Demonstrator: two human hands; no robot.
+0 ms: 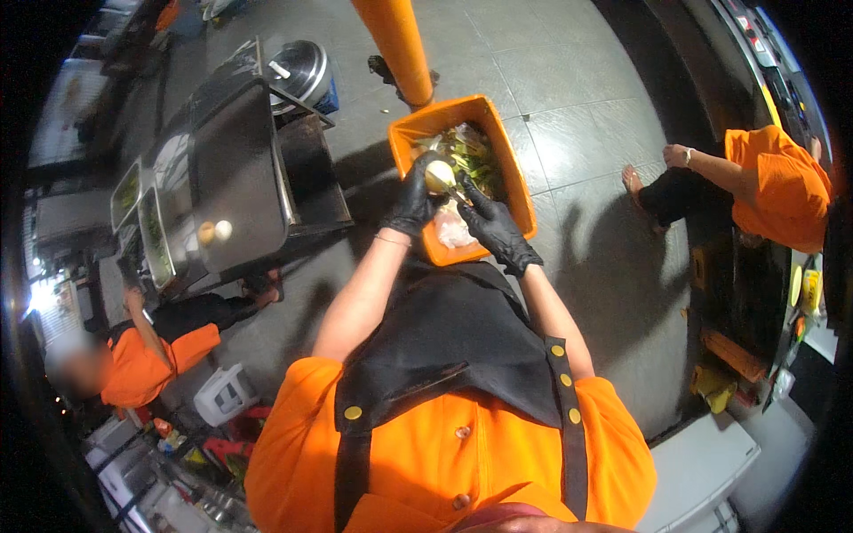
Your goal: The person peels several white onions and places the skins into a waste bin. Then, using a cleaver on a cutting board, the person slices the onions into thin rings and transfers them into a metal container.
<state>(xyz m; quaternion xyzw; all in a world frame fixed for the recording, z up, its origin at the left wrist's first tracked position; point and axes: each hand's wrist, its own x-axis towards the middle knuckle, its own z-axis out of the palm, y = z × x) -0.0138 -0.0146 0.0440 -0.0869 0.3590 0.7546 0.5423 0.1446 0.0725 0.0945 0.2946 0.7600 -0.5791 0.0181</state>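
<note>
Over an orange bin, my left hand in a black glove is closed around a pale, round onion. My right hand, also gloved in black, is closed beside the onion on a thin, small tool, perhaps a knife; its kind is mostly hidden by the fingers. Green and yellowish peelings lie in the bin below, along with crumpled clear plastic nearer to me.
A metal table stands at left, with a white onion, a brownish onion and trays of greens. An orange pole rises behind the bin. One person is at left, another at right.
</note>
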